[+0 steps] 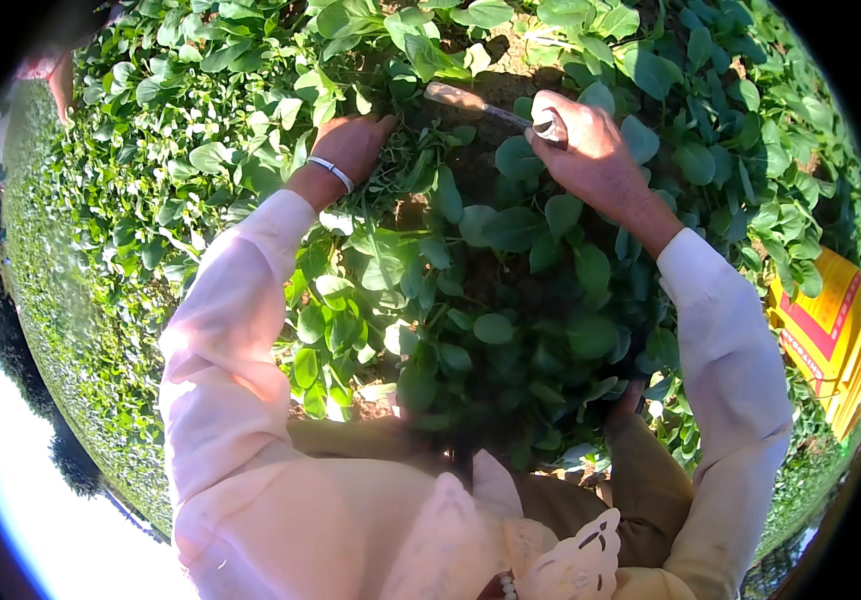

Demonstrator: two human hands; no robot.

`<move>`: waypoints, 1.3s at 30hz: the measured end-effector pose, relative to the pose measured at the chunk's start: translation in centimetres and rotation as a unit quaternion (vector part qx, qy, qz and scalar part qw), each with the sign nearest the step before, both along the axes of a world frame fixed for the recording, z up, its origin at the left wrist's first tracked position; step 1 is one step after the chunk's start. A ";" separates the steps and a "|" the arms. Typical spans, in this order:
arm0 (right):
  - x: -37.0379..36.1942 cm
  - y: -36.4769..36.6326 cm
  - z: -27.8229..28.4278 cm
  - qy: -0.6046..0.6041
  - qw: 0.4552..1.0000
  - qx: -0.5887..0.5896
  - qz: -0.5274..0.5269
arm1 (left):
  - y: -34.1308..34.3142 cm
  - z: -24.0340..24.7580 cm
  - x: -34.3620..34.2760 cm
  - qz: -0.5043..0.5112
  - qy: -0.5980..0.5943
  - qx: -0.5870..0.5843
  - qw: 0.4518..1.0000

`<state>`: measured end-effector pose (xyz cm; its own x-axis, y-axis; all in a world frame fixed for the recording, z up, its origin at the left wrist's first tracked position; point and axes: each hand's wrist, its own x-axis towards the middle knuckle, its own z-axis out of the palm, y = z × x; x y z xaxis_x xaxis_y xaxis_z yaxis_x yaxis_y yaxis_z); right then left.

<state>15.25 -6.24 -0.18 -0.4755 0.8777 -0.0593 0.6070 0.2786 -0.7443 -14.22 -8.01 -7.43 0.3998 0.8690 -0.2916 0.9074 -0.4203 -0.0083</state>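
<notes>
My left hand [353,145], with a pale bangle at its wrist, reaches down among the leaves at the upper middle. Its fingers are curled and partly hidden, closed on a bunch of thin-leaved green weeds [413,165]. To the right, my right hand [583,145] is closed around the metal end of a hand tool [459,98]. The tool's wooden handle points left, toward my left hand, and a thin metal shank joins it to my grip. Below and between both hands grow broad-leaved green plants [511,230], with dark soil showing through.
Dense leafy plants spread on all sides. At the right edge lies a yellow and red printed package [819,345]. A co-worker's bare limb [61,88] shows at the upper left. My bent knees [646,480] are close below the plants.
</notes>
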 end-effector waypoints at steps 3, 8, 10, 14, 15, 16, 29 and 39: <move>-1.4 0.9 -1.7 -0.007 0.999 0.026 -0.029 | 0.3 -0.5 1.1 -0.097 -0.038 0.078 0.991; -0.5 2.5 -2.5 -0.030 0.995 0.021 -0.095 | 3.0 -1.8 2.0 -0.051 0.042 0.086 0.994; 0.3 2.4 -3.3 0.000 0.991 0.092 -0.097 | 3.6 -2.5 1.6 -0.036 0.052 0.118 0.991; -0.1 1.4 -2.2 -0.026 0.999 0.040 0.003 | 4.0 -2.2 0.2 0.072 0.042 0.062 0.995; -0.3 1.1 -2.8 -0.014 0.997 0.069 0.006 | 4.2 -1.7 -0.4 0.106 0.047 0.032 0.993; -0.5 0.7 -3.8 -0.003 0.995 0.098 0.008 | 4.3 -2.7 -1.8 0.142 -0.012 0.037 0.989; -9.7 0.8 -6.6 0.011 0.999 -0.010 -0.047 | 4.3 -6.0 -6.4 0.165 -0.222 0.006 0.961; -3.4 0.4 -4.0 -0.033 0.998 0.057 -0.010 | 4.1 0.1 -1.2 0.079 -0.132 0.076 0.985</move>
<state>11.87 -5.83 -4.14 -0.4569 0.8895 0.0109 0.6593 0.3468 -0.6671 -15.41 -3.91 -7.36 0.2999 0.9523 -0.0570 0.9404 -0.2850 0.1852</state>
